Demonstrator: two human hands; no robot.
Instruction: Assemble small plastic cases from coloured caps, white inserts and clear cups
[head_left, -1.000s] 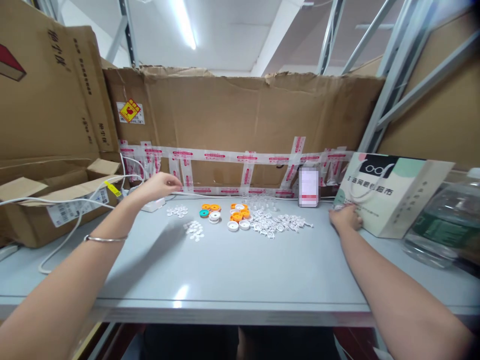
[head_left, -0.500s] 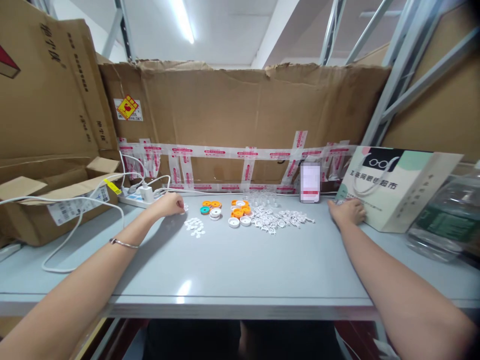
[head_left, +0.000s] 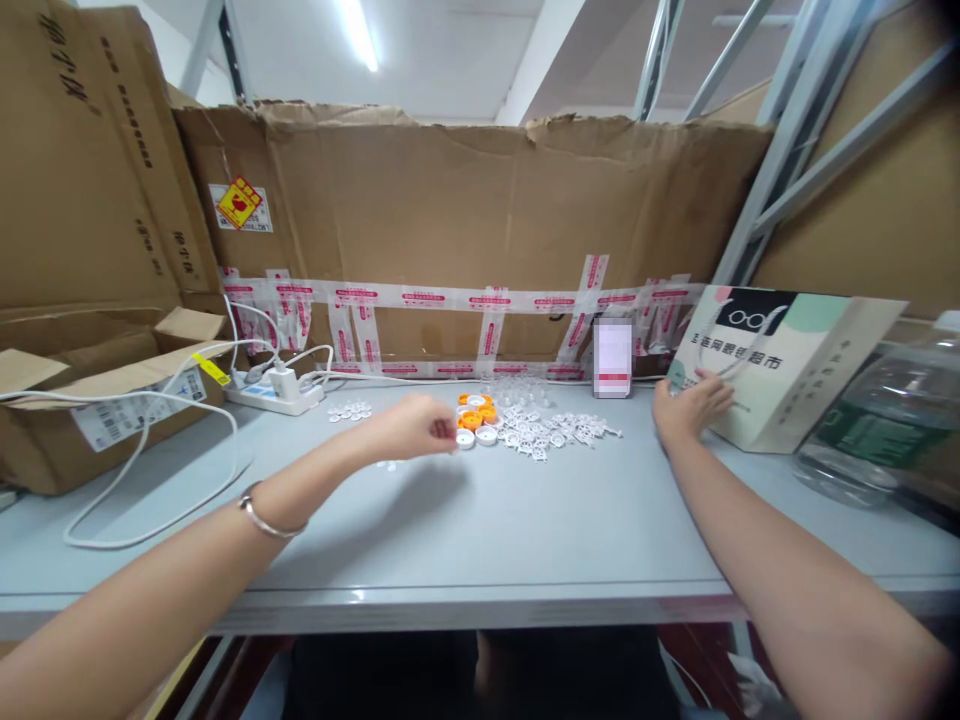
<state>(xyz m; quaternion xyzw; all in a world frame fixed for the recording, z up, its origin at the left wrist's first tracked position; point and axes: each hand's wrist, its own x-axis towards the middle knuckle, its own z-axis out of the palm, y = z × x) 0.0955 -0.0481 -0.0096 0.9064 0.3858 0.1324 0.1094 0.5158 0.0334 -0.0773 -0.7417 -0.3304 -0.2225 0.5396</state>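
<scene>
My left hand (head_left: 414, 428) hovers low over the grey table (head_left: 480, 540), fingers curled together, just left of a cluster of orange and white caps (head_left: 477, 420); it hides the caps behind it, and whether it holds anything is hidden. A pile of small white plastic rings (head_left: 551, 435) lies right of the caps, and a few white discs (head_left: 349, 411) lie further left. My right hand (head_left: 686, 408) rests with fingers spread against the lower left of a pale paper bag (head_left: 787, 375) printed with glasses.
A taped cardboard wall (head_left: 465, 230) closes the back. A white power strip (head_left: 274, 395) with cables and open cardboard boxes (head_left: 90, 390) sit at left. A phone (head_left: 613, 358) leans on the wall. A large clear water bottle (head_left: 885, 435) lies at right.
My left hand has swept rightward from the power strip to beside the caps. My right hand has lifted from the table edge of the bag onto its face, fingers spreading.
</scene>
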